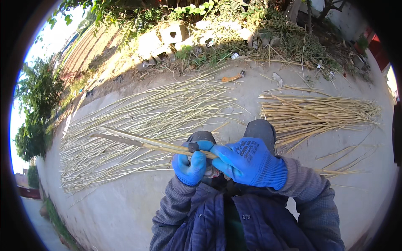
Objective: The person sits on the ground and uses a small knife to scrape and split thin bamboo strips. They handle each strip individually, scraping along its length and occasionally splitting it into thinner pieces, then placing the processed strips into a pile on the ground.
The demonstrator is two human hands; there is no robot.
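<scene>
Both my hands wear blue work gloves and meet in front of my knees. A long pale stick (pixel 164 146) runs through them and reaches out to the left, where it parts into separate lengths, one pale and one darker brown. My left hand (pixel 190 165) is closed around the stick, with the thumb bent over it. A small dark block-like piece (pixel 193 147) sits against the stick at the left fingers; its kind is unclear. My right hand (pixel 247 163) grips the stick's near end beside the left, and its fingers partly hide that end.
Many thin pale strips (pixel 142 121) lie spread on the concrete ground to the left. A pile of thicker brown sticks (pixel 310 115) lies to the right, with a few loose ones nearer. An orange-handled tool (pixel 233 77) rests beyond my knees. Weeds and concrete blocks (pixel 173 33) line the far edge.
</scene>
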